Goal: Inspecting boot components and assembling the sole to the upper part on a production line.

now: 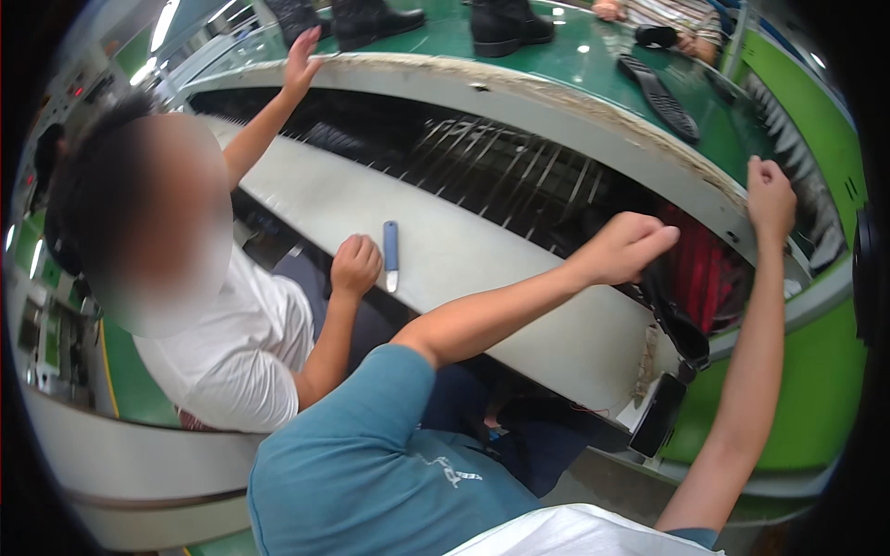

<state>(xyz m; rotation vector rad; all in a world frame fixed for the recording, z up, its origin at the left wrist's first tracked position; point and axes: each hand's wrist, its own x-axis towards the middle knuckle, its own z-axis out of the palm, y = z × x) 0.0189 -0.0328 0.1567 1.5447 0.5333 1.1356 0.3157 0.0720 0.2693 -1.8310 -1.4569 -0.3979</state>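
**Head view: black shoe sole (681, 335) hung from the left hand (627, 248), beyond the right end of the white shelf (348, 196)**

Position: the sole hangs below the front edge of the green worktop (593, 76). Its lower end is near the dark phone (658, 414); contact cannot be confirmed.

Hands: the left is closed around the sole's upper end, fingers folded in. The right hand (771, 199) is raised by the worktop's front edge near its right end, fingers bunched; no item is visible in it, though a small one could be concealed.

Handling, as judged: probably moulded rubber, light, flexible along its length, firmer across, and not fragile. Bare rubber should grip well; any coating, not discernible here, could make it slick. Recommended hold: both side edges near the middle, as an end hold leaves the free end liable to swing.
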